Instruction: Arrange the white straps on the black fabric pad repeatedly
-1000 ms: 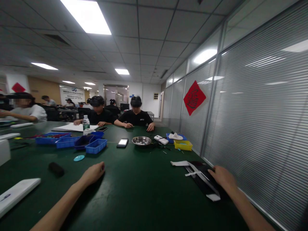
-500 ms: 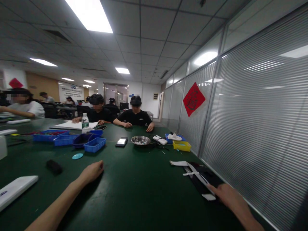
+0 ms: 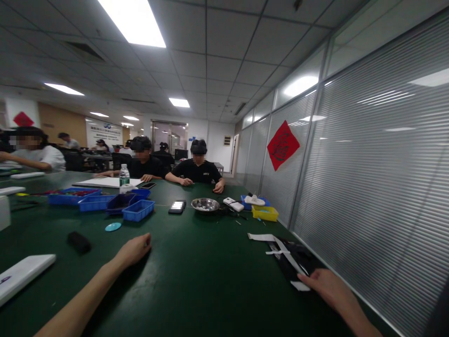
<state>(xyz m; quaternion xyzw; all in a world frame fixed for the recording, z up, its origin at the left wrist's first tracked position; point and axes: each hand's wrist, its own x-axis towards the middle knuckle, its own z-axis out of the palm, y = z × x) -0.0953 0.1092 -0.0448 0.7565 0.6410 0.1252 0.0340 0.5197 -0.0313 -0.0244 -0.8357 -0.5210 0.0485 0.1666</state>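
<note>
My left hand (image 3: 136, 249) rests on the green table (image 3: 196, 276), its fingers curled together; whether anything is inside them is hidden. At the table's right side, my right hand (image 3: 324, 283) has its thumb and fingers at the lower end of a long white strip (image 3: 287, 255). That strip lies over a black item (image 3: 298, 250), probably a flat pouch, with a short white piece crossing it. Another white piece (image 3: 300, 286) sits at the near edge of the black item, just left of my right fingertips.
Blue trays (image 3: 138, 211), a bottle (image 3: 124, 176), a phone (image 3: 177, 207), a metal bowl (image 3: 205, 205) and a yellow tray (image 3: 264, 213) stand farther back. A black object (image 3: 79, 242) and white slab (image 3: 26, 277) lie left. Two people sit opposite.
My right hand has shifted slightly left, with its fingers now at the strip's lower end. The black item's near part looks shifted. My left hand has stayed in place.
</note>
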